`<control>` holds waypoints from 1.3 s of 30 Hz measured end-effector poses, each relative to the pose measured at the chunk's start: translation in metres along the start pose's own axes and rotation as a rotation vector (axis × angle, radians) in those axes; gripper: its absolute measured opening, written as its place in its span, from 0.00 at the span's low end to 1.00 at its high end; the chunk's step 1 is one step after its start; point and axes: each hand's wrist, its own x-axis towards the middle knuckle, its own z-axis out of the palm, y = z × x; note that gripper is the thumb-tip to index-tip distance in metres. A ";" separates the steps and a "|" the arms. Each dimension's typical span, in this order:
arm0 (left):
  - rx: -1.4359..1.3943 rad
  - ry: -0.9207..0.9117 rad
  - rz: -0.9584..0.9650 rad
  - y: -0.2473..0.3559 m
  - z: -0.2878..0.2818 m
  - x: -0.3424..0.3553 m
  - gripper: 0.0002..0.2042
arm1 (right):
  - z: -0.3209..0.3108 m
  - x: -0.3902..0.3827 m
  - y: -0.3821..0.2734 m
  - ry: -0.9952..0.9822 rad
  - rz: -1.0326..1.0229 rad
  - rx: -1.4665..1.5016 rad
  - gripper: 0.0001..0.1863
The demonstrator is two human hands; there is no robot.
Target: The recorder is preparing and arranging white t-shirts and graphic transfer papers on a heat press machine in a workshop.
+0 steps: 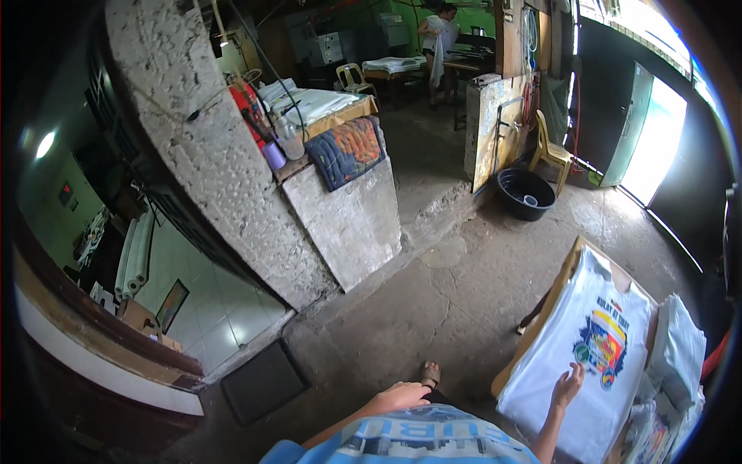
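As the right hand [568, 386], empty and half-curled, seemingly reaches over the printed T-shirt [597, 346], gripping would need firmer curling.

A white, colourfully printed shirt [593, 344] lies spread flat.

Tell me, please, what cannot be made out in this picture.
In the head view:
Left hand: palm side hidden by its back.
Right hand: contact with the shirt unclear from this angle.
Doorway: the outside is lost in glare.
Far person: hands too small to make out.
Corner pile: cut off by the lower edge.
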 end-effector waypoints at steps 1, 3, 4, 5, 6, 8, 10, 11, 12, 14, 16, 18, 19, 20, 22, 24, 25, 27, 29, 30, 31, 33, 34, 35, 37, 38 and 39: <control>-0.018 -0.017 0.066 -0.006 -0.027 0.021 0.17 | 0.015 0.023 -0.006 0.017 0.030 0.013 0.13; 0.135 -0.157 0.029 -0.023 -0.088 0.062 0.19 | 0.049 0.061 -0.034 0.159 0.050 0.100 0.13; 0.148 -0.165 0.019 -0.036 -0.118 0.077 0.19 | 0.072 0.079 -0.056 0.153 0.052 0.099 0.13; 0.134 -0.034 0.061 -0.048 -0.145 0.094 0.19 | 0.091 0.098 -0.080 0.186 0.065 0.177 0.12; 0.108 0.092 0.114 -0.058 -0.167 0.111 0.18 | 0.106 0.119 -0.102 0.222 0.103 0.249 0.11; 0.196 0.214 0.027 -0.083 -0.207 0.144 0.18 | 0.142 0.152 -0.159 0.140 -0.061 0.390 0.09; 0.298 0.223 -0.060 -0.107 -0.233 0.179 0.17 | 0.173 0.170 -0.212 -0.066 -0.110 0.407 0.06; 0.208 0.285 -0.031 -0.118 -0.241 0.194 0.17 | 0.188 0.174 -0.236 -0.147 -0.235 0.433 0.05; 0.115 0.338 0.002 -0.130 -0.251 0.211 0.17 | 0.204 0.177 -0.258 -0.205 -0.364 0.471 0.04; 0.098 0.180 -0.003 -0.144 -0.266 0.248 0.17 | 0.234 0.179 -0.298 -0.354 -0.458 0.493 0.03; 0.029 -0.013 0.096 -0.161 -0.285 0.284 0.18 | 0.266 0.188 -0.331 -0.516 -0.422 0.529 0.05; -0.024 -0.068 0.168 -0.187 -0.314 0.322 0.18 | 0.305 0.211 -0.360 -0.513 -0.428 0.548 0.07; -0.071 0.002 0.184 -0.204 -0.330 0.341 0.18 | 0.327 0.228 -0.374 -0.555 -0.403 0.562 0.07; -0.121 0.084 0.221 -0.222 -0.347 0.361 0.18 | 0.352 0.247 -0.388 -0.601 -0.370 0.557 0.08; -0.116 0.069 0.170 -0.269 -0.393 0.405 0.18 | 0.408 0.293 -0.420 -0.554 -0.407 0.591 0.08; -0.144 0.040 0.121 -0.313 -0.437 0.451 0.19 | 0.460 0.339 -0.451 -0.518 -0.449 0.572 0.09; 0.074 0.023 0.089 -0.329 -0.467 0.477 0.18 | 0.482 0.362 -0.471 -0.509 -0.465 0.556 0.09; 0.200 0.177 0.161 -0.355 -0.528 0.525 0.15 | 0.525 0.413 -0.511 -0.510 -0.507 0.569 0.09; 0.147 0.307 0.182 -0.372 -0.582 0.560 0.13 | 0.560 0.451 -0.543 -0.556 -0.512 0.611 0.09; -0.005 0.502 0.201 -0.375 -0.602 0.574 0.13 | 0.576 0.469 -0.555 -0.580 -0.546 0.577 0.09; -0.151 0.722 0.242 -0.374 -0.616 0.586 0.13 | 0.593 0.485 -0.565 -0.605 -0.578 0.543 0.09; -0.371 0.650 0.174 -0.371 -0.634 0.609 0.11 | 0.633 0.517 -0.585 -0.606 -0.393 0.625 0.10; -0.591 0.650 0.205 -0.374 -0.643 0.623 0.09 | 0.659 0.532 -0.597 -0.607 -0.303 0.683 0.10; -0.585 0.567 0.253 -0.376 -0.647 0.633 0.09 | 0.685 0.544 -0.609 -0.587 -0.225 0.746 0.10; -0.587 0.387 0.280 -0.392 -0.660 0.651 0.09 | 0.732 0.565 -0.629 -0.684 -0.303 0.679 0.11; -0.587 0.261 0.205 -0.400 -0.667 0.661 0.09 | 0.763 0.581 -0.645 -0.757 -0.310 0.572 0.11; -0.629 0.351 0.283 -0.410 -0.677 0.676 0.09 | 0.787 0.592 -0.657 -0.770 -0.469 0.628 0.11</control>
